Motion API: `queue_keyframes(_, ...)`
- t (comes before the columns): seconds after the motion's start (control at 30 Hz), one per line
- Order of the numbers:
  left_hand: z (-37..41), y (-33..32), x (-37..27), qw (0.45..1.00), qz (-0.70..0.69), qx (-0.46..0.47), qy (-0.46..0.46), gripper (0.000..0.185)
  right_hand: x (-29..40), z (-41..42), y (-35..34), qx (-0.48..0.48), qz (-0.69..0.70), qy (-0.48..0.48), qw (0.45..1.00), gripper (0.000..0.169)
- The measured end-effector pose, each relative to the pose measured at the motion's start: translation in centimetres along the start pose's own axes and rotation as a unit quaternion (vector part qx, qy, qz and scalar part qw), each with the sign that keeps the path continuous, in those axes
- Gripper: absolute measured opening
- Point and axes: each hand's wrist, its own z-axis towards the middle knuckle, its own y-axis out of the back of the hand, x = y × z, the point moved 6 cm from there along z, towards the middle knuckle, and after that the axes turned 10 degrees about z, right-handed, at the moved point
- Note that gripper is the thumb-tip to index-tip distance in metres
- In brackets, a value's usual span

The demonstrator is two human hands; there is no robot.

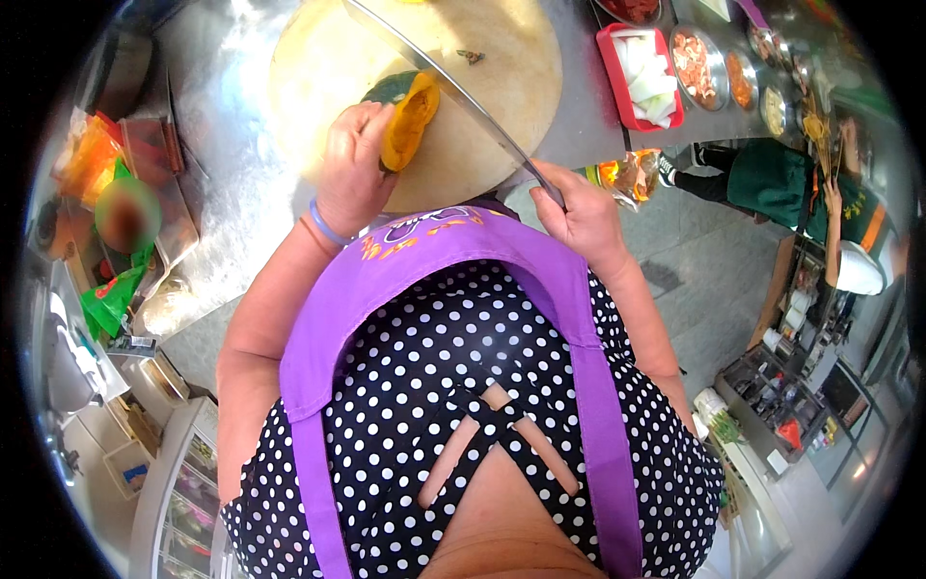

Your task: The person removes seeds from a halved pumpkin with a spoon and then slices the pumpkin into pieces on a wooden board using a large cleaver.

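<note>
My left hand (354, 163) grips a piece of green-skinned pumpkin (411, 124), its hollow orange inside turned to the right. The piece rests on a round, pale chopping board (499, 155). In my right hand (582, 217) is the handle of a long-bladed kitchen knife (477, 105). Its blade runs diagonally up and left over the board, passing just right of the pumpkin; whether it touches the flesh I cannot tell. A small dark scrap (471, 56) lies on the board beyond the blade.
Right of the board stands a red tray (613, 79) of pale cut vegetable pieces. Metal bowls of chopped food (698, 69) sit beyond it. Plastic bags (90, 163) crowd the steel counter (224, 166) at left. A person in a green apron (770, 181) stands at far right.
</note>
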Motion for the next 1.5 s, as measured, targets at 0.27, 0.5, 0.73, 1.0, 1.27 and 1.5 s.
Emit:
queue_keyframes(0.27, 2.2, 0.4, 2.8, 0.993, -0.056, -0.026, 0.105, 0.08, -2.2, -0.3, -1.2, -0.039, 0.294, -0.212, 0.931, 0.019)
queue_keyframes(0.5, 3.7, -0.2, 2.2, 0.99, -0.025, 0.004, 0.136, 0.074, -1.6, 0.4, -1.0, -0.054, 0.003, -0.093, 0.994, 0.017)
queue_keyframes(0.73, 4.6, 1.9, 0.7, 0.985, 0.086, 0.061, 0.137, 0.071, 1.4, 1.4, -1.2, -0.005, -0.102, -0.038, 0.994, 0.024)
queue_keyframes(1.0, 4.3, 1.3, 1.5, 0.989, 0.063, 0.018, 0.135, 0.07, 2.5, 1.8, -1.7, 0.046, -0.146, -0.019, 0.988, 0.018)
queue_keyframes(1.27, 4.6, 1.2, 1.3, 0.987, 0.074, 0.021, 0.14, 0.069, 2.7, 2.7, -2.3, 0.115, -0.169, -0.08, 0.976, 0.016)
queue_keyframes(1.5, 5.0, 1.2, 2.6, 0.982, 0.048, 0.042, 0.179, 0.069, 3.0, 4.5, -2.8, 0.183, -0.138, -0.149, 0.962, 0.018)
